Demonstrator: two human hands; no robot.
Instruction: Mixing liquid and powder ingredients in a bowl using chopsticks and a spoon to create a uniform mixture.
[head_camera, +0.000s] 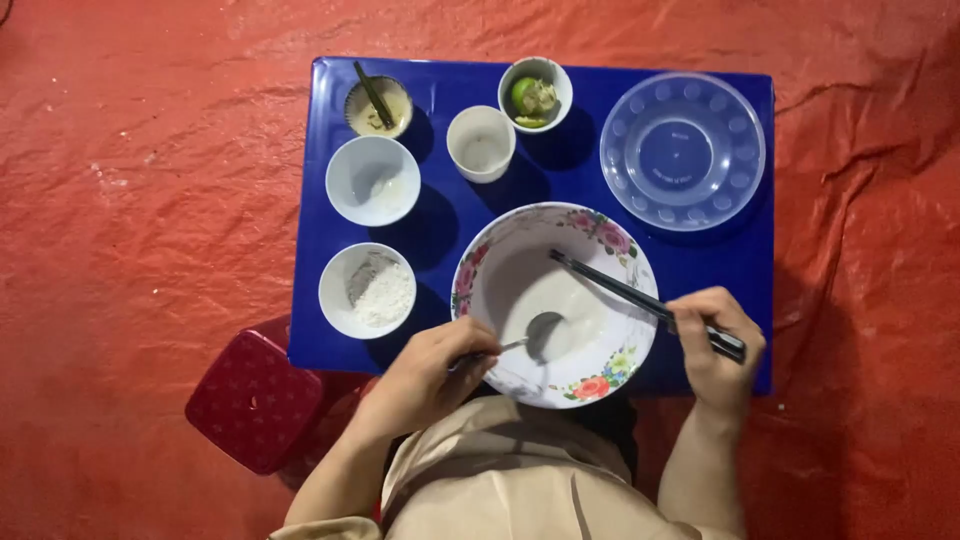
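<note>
At the desk's near edge, the left hand grips a spoon dipped in the floral bowl; the right hand pinches black chopsticks (tips over the bowl). Best keep both low, stirring gently.

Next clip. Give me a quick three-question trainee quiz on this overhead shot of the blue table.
1. True or false: the left hand holds a spoon whose bowl lies inside the floral bowl.
2. What does the right hand hold? A) a knife B) dark chopsticks C) a cup
3. Fill in: the lime pieces sit in a small ___ cup at the table's far edge.

Key: 1 true; 2 B; 3 white
</note>
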